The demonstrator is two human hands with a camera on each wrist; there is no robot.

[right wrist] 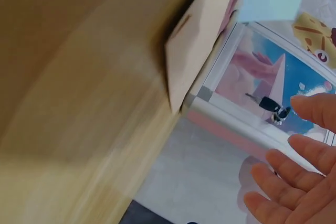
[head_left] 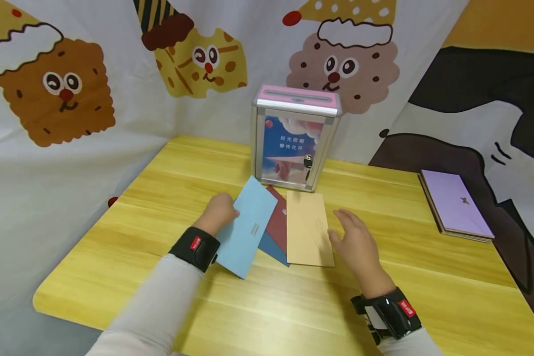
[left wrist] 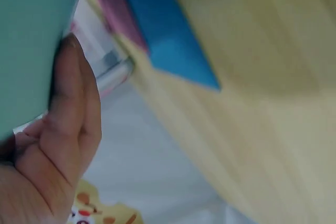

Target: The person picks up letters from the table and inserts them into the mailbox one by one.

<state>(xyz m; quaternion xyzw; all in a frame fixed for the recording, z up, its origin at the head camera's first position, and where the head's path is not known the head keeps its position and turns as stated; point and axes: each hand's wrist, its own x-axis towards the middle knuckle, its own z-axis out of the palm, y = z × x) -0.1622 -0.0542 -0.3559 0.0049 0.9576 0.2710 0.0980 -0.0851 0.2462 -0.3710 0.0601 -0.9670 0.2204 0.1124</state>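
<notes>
My left hand (head_left: 220, 213) pinches a light blue envelope (head_left: 249, 225) by its left edge, thumb on its face and fingers behind, as the left wrist view also shows. The envelope is tilted above the table and overlaps a dark red envelope (head_left: 277, 222) and a dark blue envelope (head_left: 273, 248). A cream envelope (head_left: 307, 230) lies to the right, partly over those two. Just right of it, my right hand (head_left: 357, 243) hovers with fingers spread and nothing in it. Behind the envelopes stands a clear-fronted letter box (head_left: 289, 143) with a pink slotted top and a key in its lock.
A stack of envelopes with a purple one (head_left: 456, 202) on top lies at the right edge of the wooden table (head_left: 151, 247). A cloth (head_left: 267, 29) printed with cartoon biscuits hangs behind the table.
</notes>
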